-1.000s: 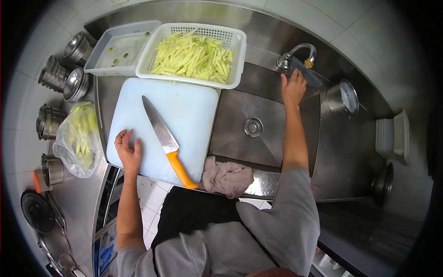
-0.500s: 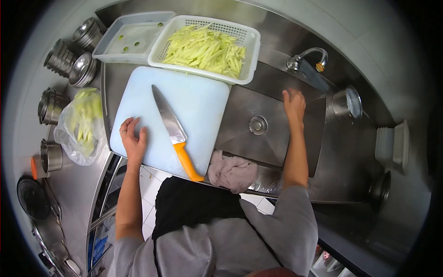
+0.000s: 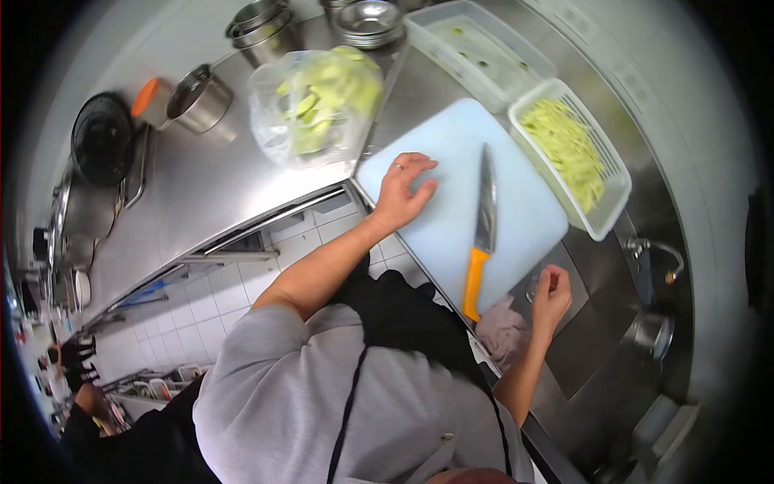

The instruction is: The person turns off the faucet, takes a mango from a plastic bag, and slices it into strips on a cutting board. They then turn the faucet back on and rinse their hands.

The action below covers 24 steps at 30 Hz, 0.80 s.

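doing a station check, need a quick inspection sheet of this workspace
surface: steel counter with sink.
job's things: white cutting board; orange-handled knife lying on it.
clutter: basket of cut strips, bag of peelings, grey tray, cloth, metal bowls.
grippers: left hand flat on board; right hand over the sink edge, empty.
cables: nothing seen.
surroundings: tap, tiled floor, another person at lower left.

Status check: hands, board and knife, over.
Left hand flat on the cutting board, open. Right hand empty over the sink edge, by the cloth. Knife lies on the board, untouched. Nothing between hands and knife.
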Each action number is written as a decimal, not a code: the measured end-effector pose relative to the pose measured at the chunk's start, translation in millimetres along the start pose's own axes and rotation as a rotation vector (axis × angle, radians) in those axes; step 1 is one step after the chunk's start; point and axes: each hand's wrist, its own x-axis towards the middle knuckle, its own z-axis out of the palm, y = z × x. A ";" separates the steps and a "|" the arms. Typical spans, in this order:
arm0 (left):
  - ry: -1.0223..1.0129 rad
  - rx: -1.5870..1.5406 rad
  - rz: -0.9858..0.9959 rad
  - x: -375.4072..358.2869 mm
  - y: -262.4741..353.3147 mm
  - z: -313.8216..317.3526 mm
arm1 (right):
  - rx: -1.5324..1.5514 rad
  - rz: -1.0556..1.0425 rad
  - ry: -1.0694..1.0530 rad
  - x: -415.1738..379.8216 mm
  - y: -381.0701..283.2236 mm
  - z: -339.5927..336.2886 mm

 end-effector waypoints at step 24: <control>0.276 -0.269 -0.239 91.5 -93.2 -132.3 | -0.199 0.148 -0.013 -68.8 -56.2 24.3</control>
